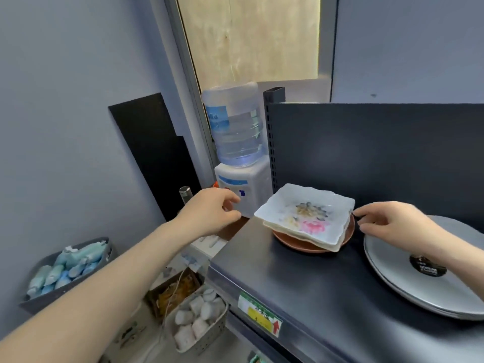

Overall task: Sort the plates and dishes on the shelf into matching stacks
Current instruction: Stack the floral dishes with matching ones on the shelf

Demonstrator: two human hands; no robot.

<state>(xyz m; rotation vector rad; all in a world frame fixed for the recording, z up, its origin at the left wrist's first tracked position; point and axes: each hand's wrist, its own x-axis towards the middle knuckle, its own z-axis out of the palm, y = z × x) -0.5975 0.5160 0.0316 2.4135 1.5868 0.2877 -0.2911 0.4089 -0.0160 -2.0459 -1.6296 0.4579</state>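
Note:
A white square dish with a pink and grey flower print point(305, 212) lies on top of another square white dish point(327, 243), and both rest on a round brown plate point(293, 242) on the dark shelf top point(301, 279). A stack of round silver plates point(408, 281) with a black sticker sits at the right. My left hand point(209, 210) hovers just left of the dishes with fingers curled apart, holding nothing. My right hand point(392, 221) is just right of the square dishes, fingertips at their right corner, not gripping.
A water dispenser point(241, 184) with a large bottle stands left of the shelf. Below it are baskets point(199, 320) of small packets. A grey bin of blue pouches point(65, 271) hangs on the left wall. The dark back panel point(379, 153) rises behind the dishes.

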